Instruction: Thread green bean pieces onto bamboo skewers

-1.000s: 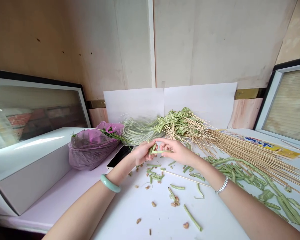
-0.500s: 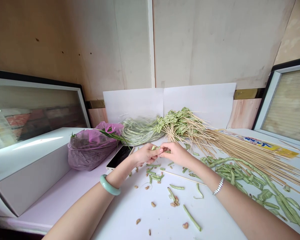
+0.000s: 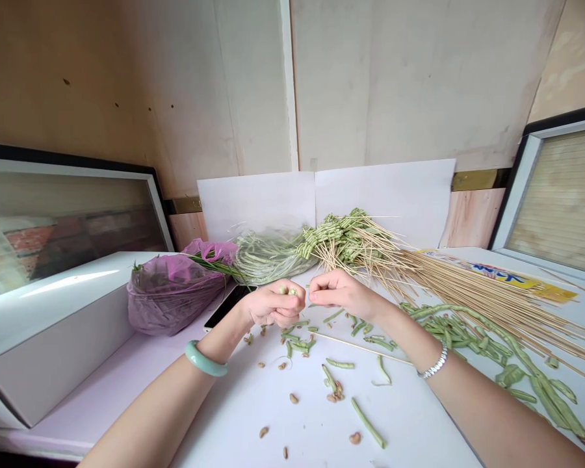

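My left hand (image 3: pixel 275 304) is closed around green bean pieces (image 3: pixel 288 291), whose pale cut ends poke out above the fingers. Just to its right, a small gap away, my right hand (image 3: pixel 340 292) has thumb and forefinger pinched together; a hint of green shows at the fingertips, too small to name. Below both hands lie short bean pieces (image 3: pixel 299 346), brownish loose seeds (image 3: pixel 293 398) and one longer bean piece (image 3: pixel 368 422). A single bamboo skewer (image 3: pixel 358 346) lies on the white table beside my right forearm.
Behind the hands are skewered beans (image 3: pixel 344 234), a clear bag of long beans (image 3: pixel 268 255) and a purple bag of greens (image 3: pixel 175 296). A phone (image 3: pixel 224 309) lies left, near a white box (image 3: pixel 63 351). Bamboo skewers (image 3: pixel 487 299) and more beans (image 3: pixel 458 335) spread to the right.
My hands were touching over a bean piece and have come apart. My left hand has curled into a fist around the pieces; my right has drawn slightly away.
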`<state>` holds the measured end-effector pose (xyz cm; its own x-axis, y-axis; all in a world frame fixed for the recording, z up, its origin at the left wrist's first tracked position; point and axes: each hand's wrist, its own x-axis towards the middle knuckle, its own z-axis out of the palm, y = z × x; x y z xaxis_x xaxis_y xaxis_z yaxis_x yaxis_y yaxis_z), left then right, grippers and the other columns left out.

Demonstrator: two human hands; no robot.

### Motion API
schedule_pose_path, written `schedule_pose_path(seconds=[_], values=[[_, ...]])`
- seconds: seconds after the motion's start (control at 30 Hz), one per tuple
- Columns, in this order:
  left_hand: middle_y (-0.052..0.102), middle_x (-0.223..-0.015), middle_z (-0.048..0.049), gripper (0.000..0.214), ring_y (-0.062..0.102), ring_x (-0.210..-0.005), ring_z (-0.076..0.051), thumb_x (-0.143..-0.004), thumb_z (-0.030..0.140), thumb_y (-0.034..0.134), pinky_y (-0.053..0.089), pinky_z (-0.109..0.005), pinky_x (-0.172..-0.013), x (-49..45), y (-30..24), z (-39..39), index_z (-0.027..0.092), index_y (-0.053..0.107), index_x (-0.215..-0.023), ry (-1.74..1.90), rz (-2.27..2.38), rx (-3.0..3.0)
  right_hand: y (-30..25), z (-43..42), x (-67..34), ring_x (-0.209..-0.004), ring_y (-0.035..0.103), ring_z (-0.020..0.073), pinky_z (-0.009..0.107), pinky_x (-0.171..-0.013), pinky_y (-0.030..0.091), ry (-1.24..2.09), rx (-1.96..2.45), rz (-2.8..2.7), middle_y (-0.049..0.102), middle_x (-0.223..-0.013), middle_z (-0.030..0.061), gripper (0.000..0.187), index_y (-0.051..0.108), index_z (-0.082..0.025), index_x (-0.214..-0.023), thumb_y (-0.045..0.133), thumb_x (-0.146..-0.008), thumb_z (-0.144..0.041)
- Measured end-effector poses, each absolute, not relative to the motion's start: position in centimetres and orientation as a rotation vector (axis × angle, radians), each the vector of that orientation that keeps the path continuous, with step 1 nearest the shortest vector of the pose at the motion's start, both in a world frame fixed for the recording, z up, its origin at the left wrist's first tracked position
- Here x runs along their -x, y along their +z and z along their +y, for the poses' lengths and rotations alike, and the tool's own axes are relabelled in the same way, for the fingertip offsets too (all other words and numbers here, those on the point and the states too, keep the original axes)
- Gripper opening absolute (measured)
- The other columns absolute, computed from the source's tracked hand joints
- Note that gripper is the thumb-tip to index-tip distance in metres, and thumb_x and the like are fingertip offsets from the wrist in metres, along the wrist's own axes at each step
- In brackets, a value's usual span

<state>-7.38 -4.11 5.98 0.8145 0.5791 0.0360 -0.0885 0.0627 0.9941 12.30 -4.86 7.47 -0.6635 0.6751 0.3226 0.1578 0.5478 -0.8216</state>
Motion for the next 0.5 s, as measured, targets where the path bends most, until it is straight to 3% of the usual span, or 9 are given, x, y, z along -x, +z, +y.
schedule_pose_path(seconds=[0.2,0.33,0.43,0.5], values=[[0.023,-0.050,0.0109,0.048,0.013,-0.037,-0.002,-0.078,0.057,0.066,0.012,-0.014,-0.035,7.0,5.3,-3.0,0.017,0.043,-0.065,0.760,0.472,-1.282,6.6,-3.2,-13.1,-0.050,0.039,0.0090,0.023,-0.047,0.030,0.806,0.839,-2.077,0.047,-0.064,-0.0042,0.030,0.057,-0.019,-0.077,0.062,-0.078,-0.048],[0.030,-0.053,0.0096,0.045,0.020,-0.037,-0.002,-0.084,0.057,0.059,0.015,-0.013,-0.035,6.6,4.3,-2.3,0.016,0.046,-0.070,0.805,0.574,-1.205,6.3,-2.9,-13.1,-0.057,0.036,0.0108,0.024,-0.055,0.030,0.597,0.935,-2.097,0.042,-0.059,-0.0054,0.030,0.055,-0.018,-0.064,0.070,-0.074,-0.041],[0.039,-0.054,0.0072,0.044,0.027,-0.038,-0.002,-0.085,0.055,0.059,0.017,-0.013,-0.035,6.5,4.0,-2.1,0.015,0.049,-0.071,0.821,0.644,-1.170,6.3,-3.1,-13.0,-0.060,0.040,0.0125,0.026,-0.061,0.035,0.548,0.903,-2.189,0.043,-0.061,-0.0042,0.026,0.059,-0.018,-0.066,0.061,-0.083,-0.038],[0.044,-0.055,0.0052,0.044,0.031,-0.038,-0.002,-0.086,0.054,0.058,0.020,-0.014,-0.035,6.5,3.9,-2.1,0.014,0.049,-0.070,0.831,0.684,-1.156,6.0,-3.2,-12.9,-0.069,0.047,0.0147,0.029,-0.070,0.041,0.540,0.857,-2.249,0.050,-0.073,-0.0005,0.020,0.069,-0.019,-0.082,0.051,-0.088,-0.028]])
